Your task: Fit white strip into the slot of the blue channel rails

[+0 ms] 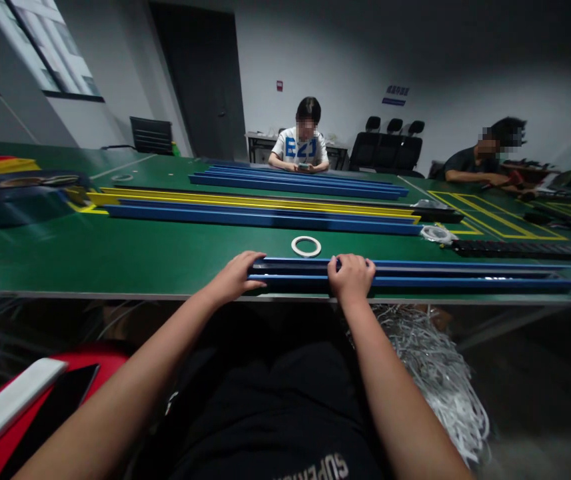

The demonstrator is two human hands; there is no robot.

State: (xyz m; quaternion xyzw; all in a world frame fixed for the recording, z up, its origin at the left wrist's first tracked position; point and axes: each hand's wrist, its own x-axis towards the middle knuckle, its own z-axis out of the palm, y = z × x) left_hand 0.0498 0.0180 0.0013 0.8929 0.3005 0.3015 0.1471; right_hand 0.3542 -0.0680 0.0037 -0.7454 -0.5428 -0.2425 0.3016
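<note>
A long blue channel-shaped strip (445,283) lies along the near edge of the green table, with a dark inside and raised blue sides. My left hand (240,275) grips its left end, thumb on the near side and fingers over the far side. Farther right along the same strip, my right hand (352,277) is wrapped over it, the fingers curled down into or around the channel. Just beyond the strip, between my hands, a white tape roll (306,247) lies flat on the table.
Across the green table (55,267) lie a yellow strip (245,201), another blue strip (265,219) and a stack of blue strips (295,183). A wrapped roll (438,234) sits at the right. Two people sit opposite. White shredded strips (430,380) heap below the table's edge.
</note>
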